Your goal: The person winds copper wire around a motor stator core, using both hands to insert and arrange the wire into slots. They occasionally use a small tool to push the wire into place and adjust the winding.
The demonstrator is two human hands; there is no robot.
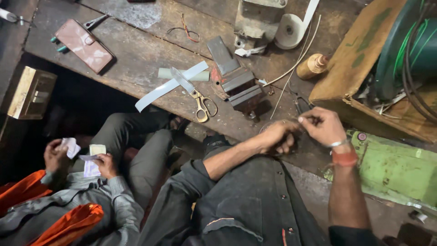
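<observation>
While the right hand (324, 126) pinches a thin wire (297, 120) at the workbench (136, 54) edge, the left hand (278, 135) is curled shut just beside it; can't tell if it grips the wire too. Pliers (300, 105) lie right behind, a small vise (236, 82) and scissors (200, 101) further left. Another person's hands (105, 165) hold paper scraps (91, 167).

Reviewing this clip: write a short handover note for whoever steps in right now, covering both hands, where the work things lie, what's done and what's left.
Left hand: closed around something small at the bench edge; too hidden to identify.
Right hand: fingertips pinching a thin pale wire that runs up across the worn wooden bench.
Nearby: brass-handled scissors on a pale strip, small metal vise.
Done: not clear from this view. Left: the wire work remains in hand.
</observation>
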